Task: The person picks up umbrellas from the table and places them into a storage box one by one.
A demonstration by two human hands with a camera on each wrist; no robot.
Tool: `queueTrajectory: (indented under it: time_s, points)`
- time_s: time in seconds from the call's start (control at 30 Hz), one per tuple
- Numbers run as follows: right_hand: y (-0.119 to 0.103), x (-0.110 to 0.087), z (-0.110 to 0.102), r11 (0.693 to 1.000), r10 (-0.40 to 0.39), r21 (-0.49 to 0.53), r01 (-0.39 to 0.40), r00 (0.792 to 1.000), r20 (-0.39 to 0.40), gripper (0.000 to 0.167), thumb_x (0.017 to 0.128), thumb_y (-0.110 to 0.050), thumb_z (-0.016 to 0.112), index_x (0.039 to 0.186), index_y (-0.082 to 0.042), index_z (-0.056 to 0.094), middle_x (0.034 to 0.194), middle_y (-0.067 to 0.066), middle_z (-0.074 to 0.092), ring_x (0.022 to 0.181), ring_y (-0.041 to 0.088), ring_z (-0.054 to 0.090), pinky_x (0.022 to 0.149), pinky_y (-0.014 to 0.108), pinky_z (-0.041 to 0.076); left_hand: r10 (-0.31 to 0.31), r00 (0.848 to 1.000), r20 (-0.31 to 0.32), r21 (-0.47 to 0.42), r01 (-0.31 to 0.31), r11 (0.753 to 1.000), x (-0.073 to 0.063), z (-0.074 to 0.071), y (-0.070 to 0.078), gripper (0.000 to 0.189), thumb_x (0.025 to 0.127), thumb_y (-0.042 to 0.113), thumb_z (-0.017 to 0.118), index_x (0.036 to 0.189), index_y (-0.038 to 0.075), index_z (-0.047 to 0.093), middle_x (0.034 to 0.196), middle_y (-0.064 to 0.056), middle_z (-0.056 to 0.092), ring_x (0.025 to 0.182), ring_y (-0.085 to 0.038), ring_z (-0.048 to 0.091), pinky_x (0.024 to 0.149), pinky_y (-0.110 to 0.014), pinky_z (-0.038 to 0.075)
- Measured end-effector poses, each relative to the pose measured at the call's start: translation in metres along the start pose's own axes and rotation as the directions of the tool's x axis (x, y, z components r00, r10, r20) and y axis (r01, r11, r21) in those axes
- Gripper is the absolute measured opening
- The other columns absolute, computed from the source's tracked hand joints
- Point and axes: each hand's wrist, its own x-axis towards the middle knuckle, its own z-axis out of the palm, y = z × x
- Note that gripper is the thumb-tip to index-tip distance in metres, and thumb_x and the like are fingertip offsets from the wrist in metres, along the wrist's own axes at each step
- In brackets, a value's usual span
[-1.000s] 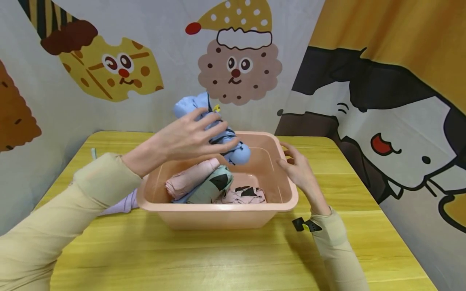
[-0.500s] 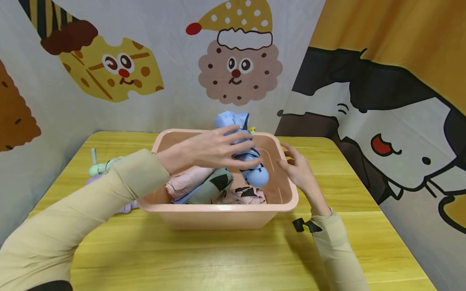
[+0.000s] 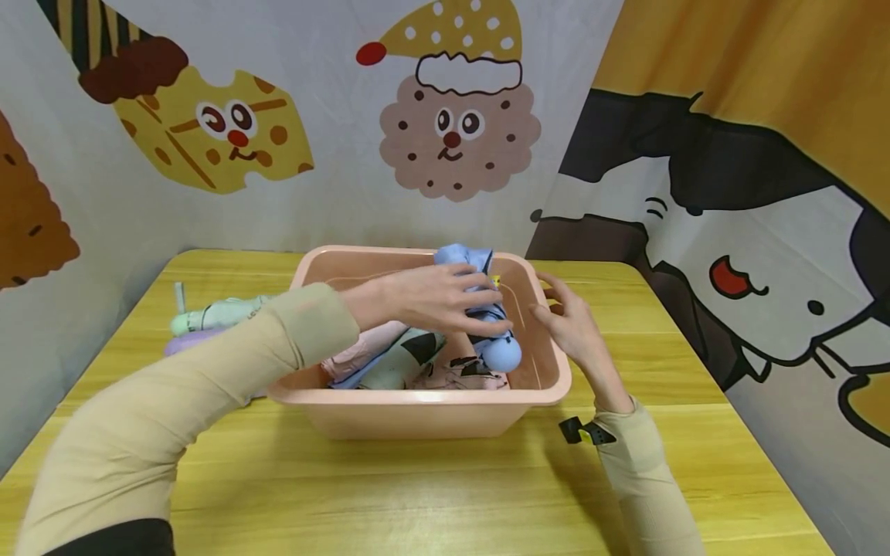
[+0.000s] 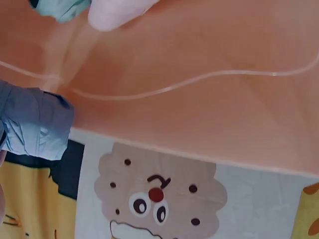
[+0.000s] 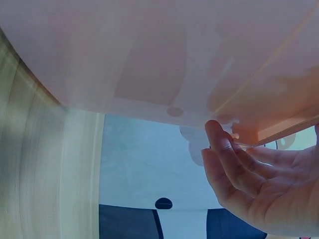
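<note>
My left hand (image 3: 441, 297) grips a folded blue umbrella (image 3: 502, 353) from above, low inside the right half of a pink plastic basin (image 3: 417, 398). The umbrella is tilted, its rounded handle toward me. In the left wrist view the blue cloth end (image 4: 40, 122) shows at the left edge. My right hand (image 3: 573, 324) holds the basin's right rim, fingers curled along the outside in the right wrist view. A rolled pink umbrella (image 3: 365, 347), a grey-green one with black patches (image 3: 403, 361) and a pink-and-black one (image 3: 462, 376) lie in the basin.
Left of the basin, a mint-green folded umbrella (image 3: 219, 313) and a purple one (image 3: 191, 340) lie on the wooden table (image 3: 431, 494), partly hidden by my left sleeve. A cartoon-printed cloth (image 3: 334, 208) hangs behind the table.
My left hand has carried the blue umbrella rightward and down, from above the basin into its right half. My right hand has stayed at the rim.
</note>
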Motion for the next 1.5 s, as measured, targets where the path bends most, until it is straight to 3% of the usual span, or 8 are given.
queueTrajectory:
  time_s: [0.17, 0.4, 0.7, 0.9, 1.07, 1.33, 1.4, 1.5]
  points:
    - [-0.001, -0.001, 0.0, 1.0, -0.009, 0.009, 0.009, 1.0, -0.006, 0.055, 0.095, -0.013, 0.05, 0.147, -0.009, 0.034, 0.131, 0.03, 0.051, 0.107, 0.045, 0.061, 0.084, 0.05, 0.055, 0.054, 0.992, 0.118, -0.032, -0.05, 0.998, 0.005, 0.008, 0.006, 0.051, 0.092, 0.043, 0.057, 0.138, 0.031, 0.039, 0.126, -0.004, 0.057, 0.112, -0.022, 0.059, 0.089, -0.036, 0.053]
    - [-0.001, -0.001, 0.0, 1.0, -0.013, 0.007, 0.013, 1.0, -0.01, 0.055, 0.095, -0.014, 0.051, 0.147, -0.009, 0.034, 0.131, 0.03, 0.052, 0.108, 0.045, 0.061, 0.085, 0.051, 0.054, 0.123, 0.961, 0.247, -0.109, -0.099, 0.989, 0.01, 0.018, 0.017, 0.057, 0.091, 0.039, 0.06, 0.141, 0.029, 0.036, 0.126, -0.004, 0.056, 0.107, -0.022, 0.057, 0.083, -0.033, 0.054]
    - [-0.001, -0.001, -0.001, 1.0, -0.011, -0.014, 0.011, 1.0, -0.014, 0.056, 0.095, -0.015, 0.051, 0.147, -0.008, 0.034, 0.132, 0.03, 0.052, 0.109, 0.045, 0.06, 0.087, 0.052, 0.053, 0.135, 0.931, 0.34, -0.222, -0.061, 0.973, 0.007, 0.027, 0.026, 0.049, 0.093, 0.029, 0.058, 0.139, 0.029, 0.041, 0.123, 0.0, 0.061, 0.106, -0.02, 0.058, 0.081, -0.034, 0.054]
    - [-0.001, 0.0, -0.001, 1.0, -0.006, -0.022, 0.005, 1.0, -0.01, 0.055, 0.095, -0.016, 0.051, 0.147, -0.008, 0.034, 0.133, 0.03, 0.051, 0.11, 0.045, 0.06, 0.09, 0.053, 0.051, 0.103, 0.885, 0.455, -0.234, 0.007, 0.972, 0.011, 0.02, 0.024, 0.046, 0.095, 0.026, 0.055, 0.139, 0.028, 0.042, 0.123, 0.002, 0.063, 0.11, -0.019, 0.059, 0.085, -0.035, 0.054]
    - [0.0, 0.0, 0.0, 1.0, -0.006, -0.025, 0.005, 1.0, -0.012, 0.055, 0.094, -0.015, 0.051, 0.147, -0.009, 0.035, 0.133, 0.03, 0.052, 0.11, 0.045, 0.06, 0.09, 0.053, 0.051, 0.002, 0.868, 0.496, -0.22, 0.124, 0.968, 0.013, 0.01, 0.018, 0.038, 0.097, 0.033, 0.049, 0.135, 0.026, 0.047, 0.121, 0.001, 0.064, 0.107, -0.017, 0.062, 0.082, -0.035, 0.055]
    - [0.0, 0.0, 0.0, 1.0, -0.016, -0.024, 0.016, 1.0, -0.021, 0.055, 0.094, -0.015, 0.051, 0.147, -0.008, 0.035, 0.132, 0.03, 0.052, 0.111, 0.046, 0.059, 0.091, 0.054, 0.05, -0.178, 0.903, 0.391, -0.266, 0.296, 0.917, 0.003, -0.019, -0.007, 0.03, 0.095, 0.031, 0.053, 0.121, 0.017, 0.058, 0.101, -0.003, 0.069, 0.087, -0.021, 0.066, 0.072, -0.037, 0.054]
    - [0.0, 0.0, 0.0, 1.0, -0.015, -0.022, 0.015, 1.0, -0.021, 0.055, 0.095, -0.015, 0.051, 0.147, -0.008, 0.034, 0.132, 0.03, 0.051, 0.111, 0.045, 0.059, 0.091, 0.054, 0.05, -0.251, 0.893, 0.373, -0.271, 0.364, 0.891, -0.001, -0.03, -0.015, 0.03, 0.095, 0.03, 0.053, 0.121, 0.016, 0.058, 0.101, -0.004, 0.069, 0.088, -0.023, 0.065, 0.071, -0.039, 0.054]
    - [0.001, 0.0, 0.001, 1.0, -0.011, -0.019, 0.011, 1.0, -0.019, 0.055, 0.094, -0.016, 0.051, 0.147, -0.009, 0.035, 0.133, 0.03, 0.051, 0.111, 0.045, 0.059, 0.091, 0.054, 0.051, -0.373, 0.854, 0.363, -0.27, 0.479, 0.835, -0.011, -0.046, -0.028, 0.031, 0.095, 0.027, 0.054, 0.122, 0.014, 0.059, 0.105, -0.006, 0.069, 0.091, -0.026, 0.066, 0.07, -0.041, 0.055]
